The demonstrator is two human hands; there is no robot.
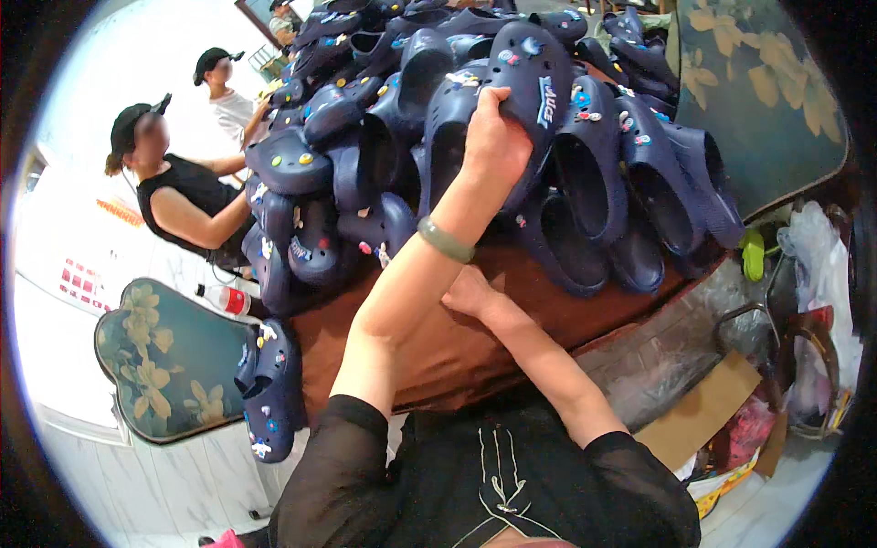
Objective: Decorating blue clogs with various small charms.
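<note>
My left hand (498, 137) is closed around the side of a dark navy clog (530, 78), which stands toe-up with charms and pale lettering on its upper. A jade-coloured bangle (445, 239) circles my left wrist. Below it, close to the brown table cover (365, 310), is my right hand (472, 292). Its fingers look curled together and are partly covered by my left forearm, so what they hold, if anything, is hidden. Right beside the held clog lean more navy clogs (589, 173) with small coloured charms.
A big pile of clogs (411, 73) fills the table's far side. Flower-patterned chair backs stand at left (164, 365) and right (758, 91). A clog pair (274, 388) hangs over the left chair's edge. Cardboard (699, 411) and plastic bags (813, 274) crowd the right. People (187, 196) work at left.
</note>
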